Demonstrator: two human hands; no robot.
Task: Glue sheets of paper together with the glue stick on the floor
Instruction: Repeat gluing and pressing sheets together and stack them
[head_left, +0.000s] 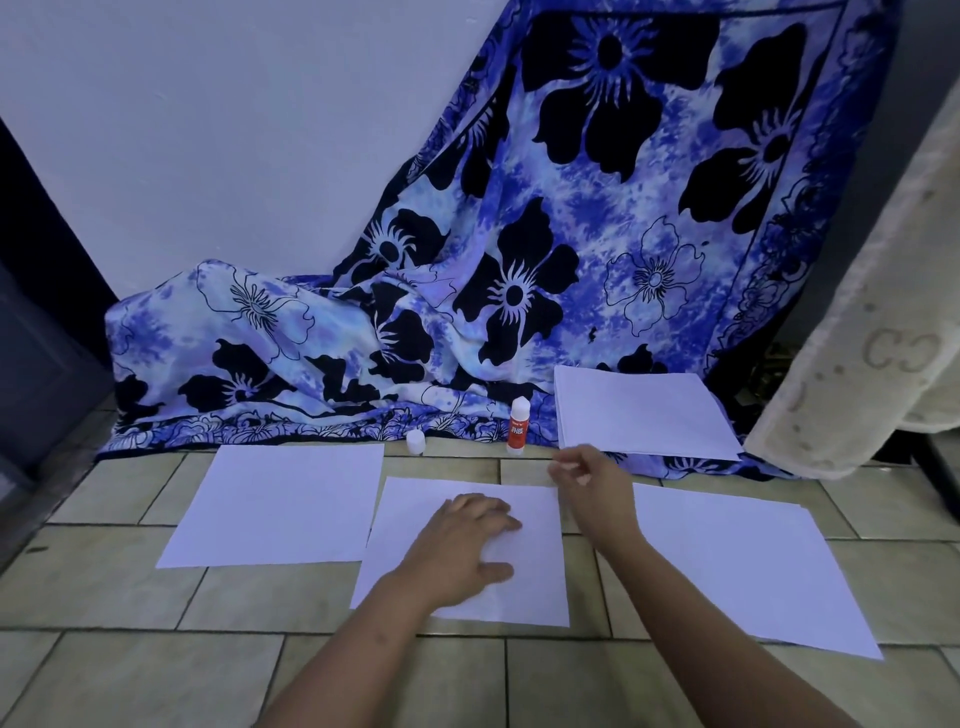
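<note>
A white sheet (530, 603) lies in the middle of the tiled floor, and my left hand (467, 540) rests flat on it with fingers spread. My right hand (589, 478) hovers just past the sheet's far right corner, fingers loosely curled and holding nothing. The glue stick (518, 426), red with a white top, stands upright a little beyond that hand. Its white cap (415, 442) sits on the floor to the left. Another sheet (275, 506) lies at the left, and one more sheet (748, 566) lies at the right.
A stack of white paper (644, 415) rests on the blue flowered cloth (519, 291) that drapes down the wall at the back. A cream blanket (872, 338) hangs at the right. A dark door (36, 322) stands at the left.
</note>
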